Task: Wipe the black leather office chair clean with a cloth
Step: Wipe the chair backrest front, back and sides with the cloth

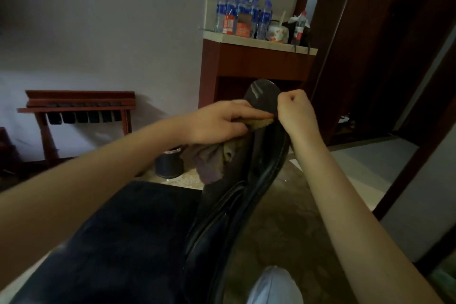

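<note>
The black leather office chair (261, 155) fills the lower middle, its seat at the lower left and its backrest rising toward the centre. My left hand (219, 122) holds a purple and yellow cloth (212, 160) against the front of the backrest near its top, and the cloth's loose end hangs down below the hand. My right hand (294, 111) grips the upper right edge of the backrest, fingers curled round it.
A red-brown cabinet (254, 66) behind the chair carries several water bottles (244, 15), boxes and a cup. At the left stands a wooden luggage rack (79, 111). A dark bin (169, 161) sits on the floor. Dark wooden door frames (365, 52) stand at the right.
</note>
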Demonstrator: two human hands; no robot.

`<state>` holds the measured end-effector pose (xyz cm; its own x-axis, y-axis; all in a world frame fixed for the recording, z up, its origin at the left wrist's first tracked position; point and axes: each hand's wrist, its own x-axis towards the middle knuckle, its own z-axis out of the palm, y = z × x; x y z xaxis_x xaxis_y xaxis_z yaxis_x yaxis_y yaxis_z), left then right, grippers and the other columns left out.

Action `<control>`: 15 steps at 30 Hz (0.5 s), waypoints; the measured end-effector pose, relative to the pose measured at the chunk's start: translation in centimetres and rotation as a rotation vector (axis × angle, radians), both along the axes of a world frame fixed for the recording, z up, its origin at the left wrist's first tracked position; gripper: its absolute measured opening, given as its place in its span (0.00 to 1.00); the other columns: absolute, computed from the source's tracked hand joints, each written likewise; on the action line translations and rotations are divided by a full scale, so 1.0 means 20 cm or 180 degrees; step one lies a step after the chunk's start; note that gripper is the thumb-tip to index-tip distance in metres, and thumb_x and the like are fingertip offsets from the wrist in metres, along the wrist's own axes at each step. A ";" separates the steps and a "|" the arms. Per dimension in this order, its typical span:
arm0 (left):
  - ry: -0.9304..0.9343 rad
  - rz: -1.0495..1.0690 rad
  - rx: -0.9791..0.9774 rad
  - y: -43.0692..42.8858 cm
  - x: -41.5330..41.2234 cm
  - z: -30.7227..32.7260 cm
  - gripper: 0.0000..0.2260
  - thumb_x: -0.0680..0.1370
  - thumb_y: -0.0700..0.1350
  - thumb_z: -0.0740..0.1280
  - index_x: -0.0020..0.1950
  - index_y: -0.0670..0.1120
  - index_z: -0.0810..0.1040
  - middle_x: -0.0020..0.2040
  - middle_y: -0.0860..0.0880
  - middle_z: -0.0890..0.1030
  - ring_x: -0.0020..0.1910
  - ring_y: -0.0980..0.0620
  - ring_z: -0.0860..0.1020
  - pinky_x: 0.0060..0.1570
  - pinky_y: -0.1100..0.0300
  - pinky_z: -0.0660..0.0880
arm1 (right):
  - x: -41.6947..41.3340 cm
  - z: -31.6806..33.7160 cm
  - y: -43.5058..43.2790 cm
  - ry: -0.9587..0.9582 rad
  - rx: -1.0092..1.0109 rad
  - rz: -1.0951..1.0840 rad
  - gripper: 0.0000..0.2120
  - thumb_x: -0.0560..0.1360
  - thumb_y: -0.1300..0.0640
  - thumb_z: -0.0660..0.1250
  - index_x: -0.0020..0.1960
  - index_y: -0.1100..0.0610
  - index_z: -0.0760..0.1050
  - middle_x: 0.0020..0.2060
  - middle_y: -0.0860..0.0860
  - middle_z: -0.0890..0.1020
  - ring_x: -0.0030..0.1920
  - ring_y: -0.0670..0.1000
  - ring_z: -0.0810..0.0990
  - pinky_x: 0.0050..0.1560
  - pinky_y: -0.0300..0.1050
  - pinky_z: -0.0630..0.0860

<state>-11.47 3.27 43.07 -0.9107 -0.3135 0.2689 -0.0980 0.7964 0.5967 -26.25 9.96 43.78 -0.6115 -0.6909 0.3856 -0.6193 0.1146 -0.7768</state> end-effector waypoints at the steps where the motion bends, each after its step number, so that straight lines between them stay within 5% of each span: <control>1: -0.0063 0.0071 -0.0016 0.01 0.04 0.02 0.19 0.80 0.37 0.58 0.63 0.60 0.69 0.53 0.61 0.70 0.50 0.71 0.71 0.51 0.76 0.67 | 0.03 0.00 0.01 0.0039 -0.0068 -0.0072 0.07 0.80 0.55 0.53 0.44 0.53 0.65 0.41 0.50 0.72 0.40 0.48 0.72 0.39 0.42 0.70; 4: -0.0065 0.0453 0.0014 0.01 0.13 0.05 0.20 0.80 0.38 0.58 0.57 0.66 0.69 0.51 0.63 0.72 0.48 0.69 0.73 0.47 0.72 0.68 | 0.12 0.00 0.05 0.0099 -0.0210 -0.0260 0.05 0.80 0.55 0.54 0.53 0.53 0.67 0.55 0.51 0.73 0.58 0.53 0.72 0.61 0.52 0.70; 7: 0.0097 0.0805 0.0121 0.04 0.22 0.07 0.21 0.79 0.37 0.59 0.53 0.67 0.70 0.50 0.63 0.75 0.48 0.67 0.75 0.48 0.69 0.68 | 0.26 -0.01 0.10 0.0458 -0.0311 -0.0464 0.14 0.79 0.55 0.56 0.64 0.54 0.68 0.65 0.53 0.70 0.71 0.56 0.61 0.71 0.57 0.56; 10: 0.0022 0.0976 -0.0030 0.13 0.32 0.11 0.18 0.79 0.38 0.59 0.58 0.62 0.71 0.54 0.55 0.77 0.52 0.61 0.75 0.51 0.66 0.70 | 0.43 -0.02 0.16 0.0596 -0.0600 -0.0265 0.14 0.79 0.56 0.56 0.65 0.52 0.68 0.69 0.51 0.67 0.75 0.55 0.50 0.73 0.58 0.43; 13: 0.0023 0.1156 -0.0314 0.25 0.45 0.16 0.15 0.78 0.42 0.60 0.58 0.61 0.73 0.58 0.51 0.78 0.56 0.54 0.75 0.59 0.58 0.71 | 0.62 -0.04 0.21 0.0467 -0.0980 0.0031 0.13 0.79 0.57 0.57 0.62 0.52 0.70 0.66 0.48 0.72 0.75 0.53 0.50 0.72 0.57 0.39; 15: 0.0045 0.1369 -0.0621 0.33 0.55 0.20 0.16 0.79 0.40 0.60 0.60 0.59 0.72 0.57 0.53 0.76 0.57 0.54 0.74 0.59 0.63 0.68 | 0.76 -0.06 0.24 0.0331 -0.1348 0.0185 0.11 0.78 0.58 0.58 0.60 0.54 0.72 0.62 0.48 0.75 0.75 0.50 0.52 0.72 0.53 0.36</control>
